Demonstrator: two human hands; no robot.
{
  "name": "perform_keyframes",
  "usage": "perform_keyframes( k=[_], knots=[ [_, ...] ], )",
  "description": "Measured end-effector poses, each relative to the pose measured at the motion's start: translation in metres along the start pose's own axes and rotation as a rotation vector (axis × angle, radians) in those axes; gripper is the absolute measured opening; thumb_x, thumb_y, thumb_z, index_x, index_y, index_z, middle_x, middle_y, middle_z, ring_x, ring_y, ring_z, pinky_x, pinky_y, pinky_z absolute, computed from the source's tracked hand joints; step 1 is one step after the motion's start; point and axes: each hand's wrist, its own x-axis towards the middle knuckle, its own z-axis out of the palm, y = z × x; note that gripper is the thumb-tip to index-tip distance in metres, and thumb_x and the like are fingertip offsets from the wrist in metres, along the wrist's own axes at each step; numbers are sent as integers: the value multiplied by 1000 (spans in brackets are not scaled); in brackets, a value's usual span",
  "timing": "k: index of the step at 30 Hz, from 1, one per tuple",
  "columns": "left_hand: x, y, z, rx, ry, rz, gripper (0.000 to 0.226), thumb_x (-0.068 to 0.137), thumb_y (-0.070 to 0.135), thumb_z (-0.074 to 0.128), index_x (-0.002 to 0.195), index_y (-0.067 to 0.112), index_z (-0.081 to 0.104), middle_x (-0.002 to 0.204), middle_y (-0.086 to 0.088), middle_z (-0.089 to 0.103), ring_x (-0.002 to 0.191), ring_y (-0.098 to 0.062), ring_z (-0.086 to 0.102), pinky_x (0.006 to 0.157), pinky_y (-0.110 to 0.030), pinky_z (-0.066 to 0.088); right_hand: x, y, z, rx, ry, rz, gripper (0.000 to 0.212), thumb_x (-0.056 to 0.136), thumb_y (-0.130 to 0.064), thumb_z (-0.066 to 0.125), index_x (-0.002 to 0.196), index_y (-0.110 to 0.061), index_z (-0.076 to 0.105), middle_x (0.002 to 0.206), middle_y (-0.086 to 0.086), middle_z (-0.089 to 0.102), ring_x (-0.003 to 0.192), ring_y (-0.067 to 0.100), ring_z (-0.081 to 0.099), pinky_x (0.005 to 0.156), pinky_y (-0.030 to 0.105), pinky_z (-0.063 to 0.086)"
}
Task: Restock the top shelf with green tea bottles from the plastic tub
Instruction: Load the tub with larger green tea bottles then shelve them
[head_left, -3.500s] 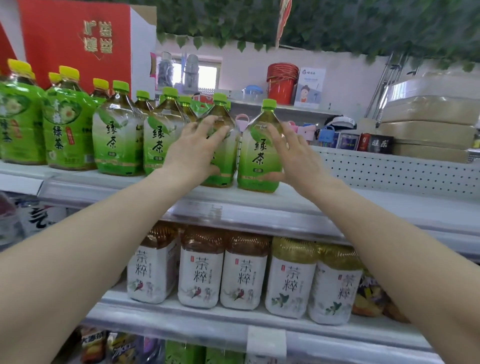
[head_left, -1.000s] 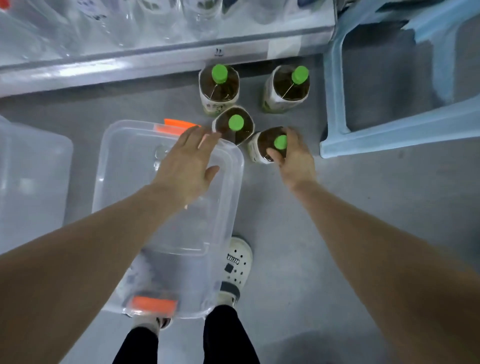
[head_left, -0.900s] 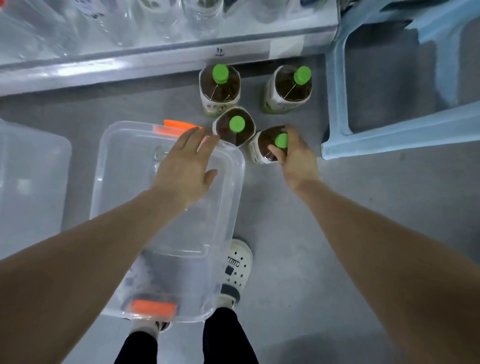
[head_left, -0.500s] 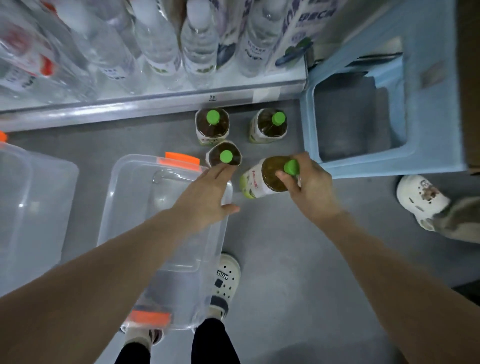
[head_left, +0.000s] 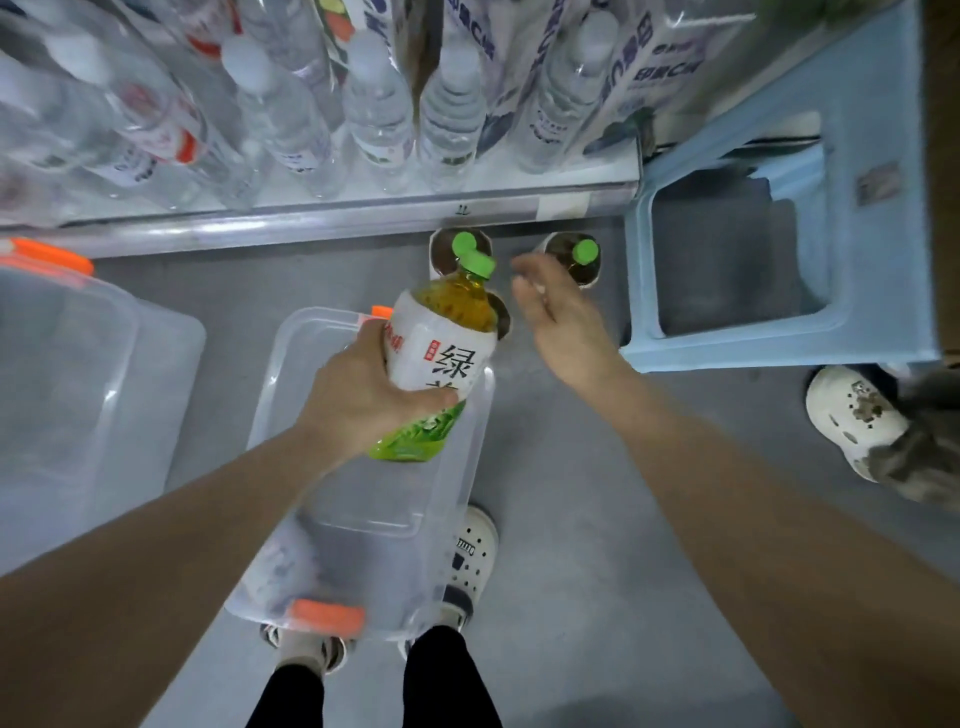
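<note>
Now | left hand (head_left: 363, 395) grips green tea bottle (head_left: 441, 358) | right hand (head_left: 561, 322) beside, empty, relaxed

I read big dark character 绿 on white label of green tea bottle (head_left: 441, 358). Second character under it half hidden by left hand (head_left: 363, 400). Small red square just left of 绿: too small to read. Above bottle, shelf edge (head_left: 311, 223) has small mark like "11". Further up and right of bottle, carton (head_left: 670, 62) has blue upside-down print; I cannot read it. Water bottles (head_left: 374, 104) above bottle: labels blurred.
</note>
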Motion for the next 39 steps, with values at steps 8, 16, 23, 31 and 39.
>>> perform_keyframes(
  k=[8,16,23,31,39],
  knots=[
    [16,-61,-4,-66,63,-178,89,36,77,74,111,35,51,91,23,63,79,10,54,59,-10,37,59,73,71,-535,-317,-70,82,79,5,71,147,-25,35,151,7,39,134,29,44,110,46,41],
    [30,-69,11,-224,81,-192,89,40,71,81,115,31,54,101,17,69,91,-2,66,73,-21,54,71,98,78,-571,-220,-130,85,69,-31,88,142,-20,45,142,9,42,127,32,46,107,46,41],
    [36,-70,19,-276,105,-198,77,51,61,86,113,31,53,102,16,68,95,-5,66,81,-29,57,72,116,93,-433,-203,-8,91,62,-28,93,138,-18,44,141,8,44,125,31,49,104,43,43],
    [8,-50,8,-304,86,-206,84,44,70,81,115,30,58,105,14,70,97,-8,67,87,-35,57,32,102,44,-285,127,302,85,66,-23,89,138,-15,43,136,9,53,124,31,53,102,37,42],
    [-79,20,-44,-441,106,-186,82,53,75,70,119,28,59,107,11,71,96,-10,68,91,-37,55,-81,16,-24,80,315,419,78,72,-29,85,136,-12,44,131,8,53,120,26,54,101,30,41]
  ],
)
